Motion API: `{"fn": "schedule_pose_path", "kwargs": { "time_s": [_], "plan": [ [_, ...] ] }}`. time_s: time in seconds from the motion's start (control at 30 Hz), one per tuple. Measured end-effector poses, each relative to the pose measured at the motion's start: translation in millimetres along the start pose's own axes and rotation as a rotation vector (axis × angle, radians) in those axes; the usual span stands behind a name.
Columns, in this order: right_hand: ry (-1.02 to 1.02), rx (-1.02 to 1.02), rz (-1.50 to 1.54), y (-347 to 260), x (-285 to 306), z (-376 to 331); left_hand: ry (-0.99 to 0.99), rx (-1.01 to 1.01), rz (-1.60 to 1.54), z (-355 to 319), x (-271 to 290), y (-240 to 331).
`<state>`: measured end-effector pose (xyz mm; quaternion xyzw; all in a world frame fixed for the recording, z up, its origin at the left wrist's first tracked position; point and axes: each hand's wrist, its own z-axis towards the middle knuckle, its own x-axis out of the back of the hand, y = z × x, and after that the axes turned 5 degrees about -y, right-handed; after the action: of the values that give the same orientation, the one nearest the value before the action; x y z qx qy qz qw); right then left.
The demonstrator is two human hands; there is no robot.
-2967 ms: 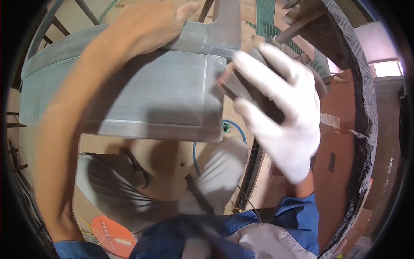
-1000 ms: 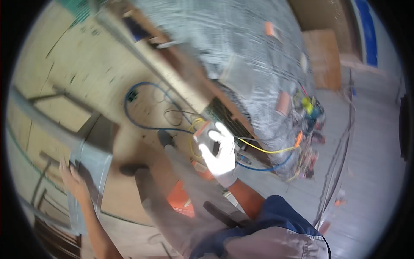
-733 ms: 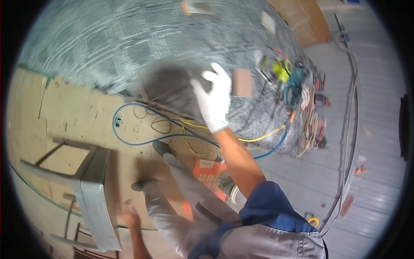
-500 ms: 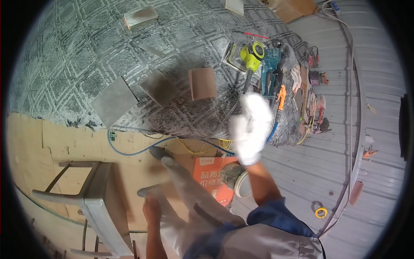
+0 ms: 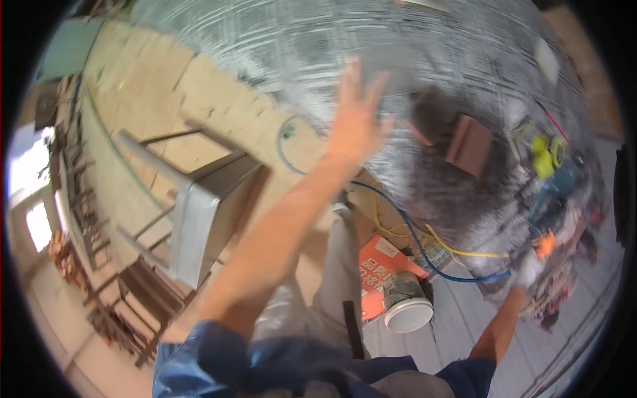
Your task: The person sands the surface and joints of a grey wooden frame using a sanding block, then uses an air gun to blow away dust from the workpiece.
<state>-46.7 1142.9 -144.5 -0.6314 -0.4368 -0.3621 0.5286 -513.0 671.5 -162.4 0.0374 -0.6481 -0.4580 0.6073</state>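
My bare left hand (image 5: 358, 119) reaches over the edge of the grey patterned cloth (image 5: 292, 40), fingers spread and holding nothing. Just past its fingertips lies a flat grey square piece (image 5: 390, 69). On my right hand (image 5: 528, 269) is a white glove. That hand is at the right end of the cloth, beside an orange fitting (image 5: 545, 245) and the blue hose (image 5: 458, 276). Blur hides whether its fingers grip anything. Beyond it are a lime-green sander (image 5: 545, 158) and a teal power tool (image 5: 561, 182), both smeared. A reddish-brown block (image 5: 470, 146) sits between my hands.
A grey wooden chair frame (image 5: 199, 225) stands left of my legs. A bucket (image 5: 408, 312) rests by an orange printed sheet (image 5: 381, 265) on the floor. A yellow hose (image 5: 464, 253) runs alongside the blue one. More wooden frames (image 5: 126, 312) are at far left.
The view has swung left. My left hand has risen from beside my leg to over the cloth, fingers spread. My gloved right hand is now beside the orange fitting.
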Motion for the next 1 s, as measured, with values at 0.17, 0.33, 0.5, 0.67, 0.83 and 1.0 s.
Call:
{"fn": "schedule_pose_path", "kwargs": {
  "time_s": [0.17, 0.33, 0.5, 0.67, 0.83, 1.0],
  "plan": [
    [-0.253, 0.549, 0.652, -59.1, 70.4, -165.2, 0.193, 0.059, -0.189, -1.5, 1.5, 4.5],
    [-1.370, 0.498, 0.864, -159.6, 31.5, -328.4, 0.145, 0.360, -0.472, -154.0, 43.1, -29.4],
    [-1.269, 1.142, -0.530, -299.8, -158.9, -616.2, 0.136, 0.933, -0.135, -418.0, 104.1, -110.3],
    [-1.087, 1.603, -0.835, -293.0, -238.4, -719.3, 0.314, 1.288, 0.160, -609.9, 169.0, -185.2],
    [-1.045, 1.645, -1.011, -261.3, -228.1, -749.7, 0.552, 1.511, 0.145, -730.1, 198.7, -247.1],
    [-0.646, 1.647, -0.693, -229.9, -246.3, -818.8, 0.729, 1.651, 0.163, -789.7, 211.0, -284.4]
  ]
}}
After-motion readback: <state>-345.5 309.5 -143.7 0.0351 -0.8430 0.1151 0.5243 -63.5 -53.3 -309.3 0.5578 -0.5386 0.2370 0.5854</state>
